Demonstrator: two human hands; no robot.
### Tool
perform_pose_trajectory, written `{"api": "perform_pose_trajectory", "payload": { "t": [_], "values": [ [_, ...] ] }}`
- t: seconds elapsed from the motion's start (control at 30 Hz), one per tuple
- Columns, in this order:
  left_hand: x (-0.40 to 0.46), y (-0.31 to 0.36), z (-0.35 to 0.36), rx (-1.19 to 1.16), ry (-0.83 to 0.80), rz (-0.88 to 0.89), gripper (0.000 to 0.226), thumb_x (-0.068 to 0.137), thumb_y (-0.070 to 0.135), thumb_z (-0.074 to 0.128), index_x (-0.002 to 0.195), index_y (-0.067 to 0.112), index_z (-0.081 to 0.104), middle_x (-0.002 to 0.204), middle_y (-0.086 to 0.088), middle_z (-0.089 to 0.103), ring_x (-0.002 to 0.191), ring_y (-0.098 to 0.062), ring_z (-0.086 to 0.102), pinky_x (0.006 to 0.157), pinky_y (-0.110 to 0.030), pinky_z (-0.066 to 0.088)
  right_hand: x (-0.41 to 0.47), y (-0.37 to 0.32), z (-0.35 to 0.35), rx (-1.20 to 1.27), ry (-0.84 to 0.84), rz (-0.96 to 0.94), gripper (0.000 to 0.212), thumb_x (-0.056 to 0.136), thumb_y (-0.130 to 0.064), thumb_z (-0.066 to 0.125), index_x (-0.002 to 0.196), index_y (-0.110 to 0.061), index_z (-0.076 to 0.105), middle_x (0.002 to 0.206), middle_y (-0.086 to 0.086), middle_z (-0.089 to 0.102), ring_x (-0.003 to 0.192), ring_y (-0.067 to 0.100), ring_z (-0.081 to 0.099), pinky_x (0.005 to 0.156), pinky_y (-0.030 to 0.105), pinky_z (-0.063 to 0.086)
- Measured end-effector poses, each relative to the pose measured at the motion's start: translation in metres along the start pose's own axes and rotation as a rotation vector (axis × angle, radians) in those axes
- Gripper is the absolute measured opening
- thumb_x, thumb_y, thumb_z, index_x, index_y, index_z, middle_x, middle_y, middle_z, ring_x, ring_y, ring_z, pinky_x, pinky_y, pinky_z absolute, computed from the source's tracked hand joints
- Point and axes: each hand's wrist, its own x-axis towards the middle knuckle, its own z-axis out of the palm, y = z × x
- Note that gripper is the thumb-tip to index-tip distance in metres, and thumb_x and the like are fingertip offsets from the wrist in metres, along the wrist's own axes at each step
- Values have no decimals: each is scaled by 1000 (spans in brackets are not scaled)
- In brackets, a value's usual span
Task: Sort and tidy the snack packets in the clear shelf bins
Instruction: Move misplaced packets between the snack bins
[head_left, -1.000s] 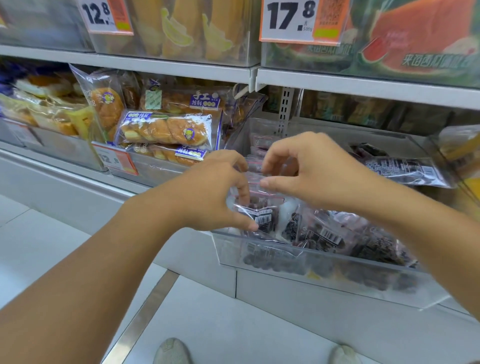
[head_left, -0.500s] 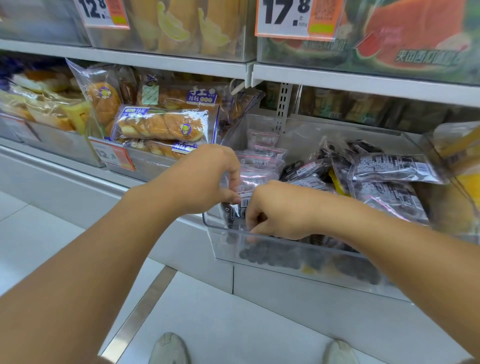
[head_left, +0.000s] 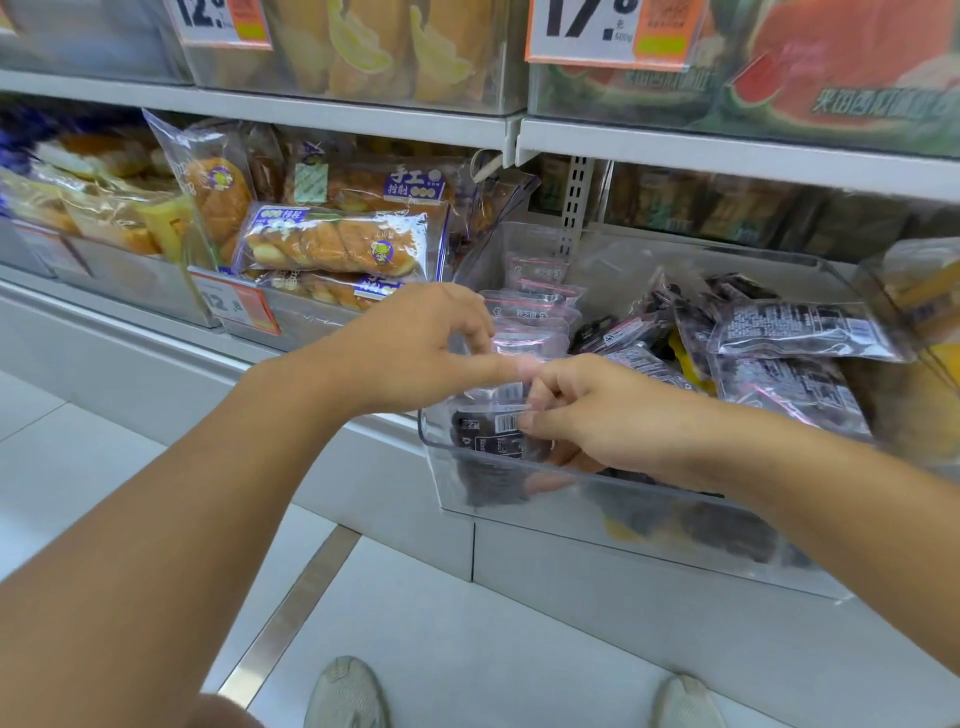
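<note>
A clear plastic bin (head_left: 519, 488) juts out from the middle shelf, holding small packets of dark dried fruit. Along its left side stands an upright row of packets (head_left: 530, 312) with pink top strips. My right hand (head_left: 597, 415) is inside the bin's front left corner, its fingers curled round the front packet (head_left: 488, 431) with a barcode label. My left hand (head_left: 415, 343) hovers just above and to the left, fingers curled, one fingertip touching the top of the same packet. Loose packets (head_left: 795, 327) lie in a heap at the bin's right.
A neighbouring bin at the left holds bread rolls (head_left: 337, 244) in wrappers, with a 12.8 price tag (head_left: 234, 306) on its front. Above, a shelf edge (head_left: 363, 117) carries bins with price tags. A yellow packet (head_left: 924, 312) leans at the far right. My shoes (head_left: 345, 696) stand on white floor below.
My right hand came down from above the row into the bin's front left corner and took hold of the front packet. My left hand stayed near the row's front, shifting slightly.
</note>
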Motion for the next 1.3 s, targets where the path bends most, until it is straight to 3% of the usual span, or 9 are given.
{"api": "perform_pose_trajectory", "payload": {
  "t": [0.13, 0.4, 0.57, 0.67, 0.8, 0.93, 1.13, 1.23, 1.3],
  "values": [
    [-2, 1, -1, 146, -52, -17, 55, 61, 63, 82, 100, 27, 67, 123, 10, 59, 127, -8, 47, 101, -26, 38, -8, -12, 0, -476, -44, 86, 42, 92, -51, 59, 81, -10, 65, 75, 8, 75, 65, 22, 74, 73, 39, 62],
    [-4, 1, 0, 86, -103, -17, 44, 75, 38, 86, 108, 30, 58, 133, 9, 49, 138, -9, 36, 112, -33, 35, -3, -14, 14, -59, -171, 180, 50, 103, -47, 44, 99, 1, 60, 96, 21, 75, 91, 32, 74, 87, 44, 60],
    [-2, 11, 2, -12, -13, -75, 54, 79, 49, 78, 122, 31, 52, 133, 9, 49, 121, -12, 49, 101, -37, 44, -13, -30, -31, -105, -9, 146, 42, 99, -41, 56, 94, -2, 71, 80, 9, 76, 68, 22, 74, 67, 33, 61],
    [2, 16, 10, 50, 62, -65, 66, 93, 49, 60, 150, 25, 37, 156, 7, 34, 142, -11, 31, 110, -26, 29, -7, -33, -53, 148, 408, 115, 35, 98, -32, 57, 111, 0, 65, 117, 22, 69, 101, 33, 71, 89, 43, 60],
    [7, 16, 17, 311, -78, -112, 93, 92, 68, 43, 161, 17, 9, 169, 7, -2, 154, -11, -8, 123, -32, 3, 0, -39, -35, 624, 239, 170, 60, 102, -43, 51, 153, -19, 31, 147, 19, 41, 126, 40, 50, 92, 39, 54],
    [6, 14, 17, 313, -91, -113, 71, 104, 54, 26, 161, 17, 8, 169, 5, 2, 153, -10, -12, 123, -32, 1, 17, -45, -26, 533, 211, 215, 66, 101, -59, 39, 157, -28, 21, 165, 12, 15, 149, 36, 20, 116, 54, 27],
    [5, 7, 23, 333, -23, -61, 58, 108, 28, 31, 161, 13, 14, 169, 0, 7, 154, -16, -8, 120, -25, -1, 38, -23, -16, 691, 131, 326, 77, 96, -71, 32, 158, -29, 16, 157, 6, 31, 139, 32, 38, 116, 55, 29],
    [6, 5, 22, 274, -7, -36, 57, 107, 22, 36, 160, 12, 17, 169, -1, 7, 154, -16, -7, 113, -16, -7, 40, -23, -12, 853, 117, 291, 77, 94, -73, 36, 152, -24, 31, 152, 18, 41, 123, 36, 58, 95, 52, 51],
    [6, 4, 21, 232, -16, -41, 58, 107, 20, 38, 160, 12, 16, 169, 0, 5, 154, -14, -8, 106, -10, -11, 44, -24, -10, 933, 136, 230, 63, 94, -71, 39, 124, -16, 54, 113, 23, 65, 87, 32, 73, 71, 44, 59]
  ]
}}
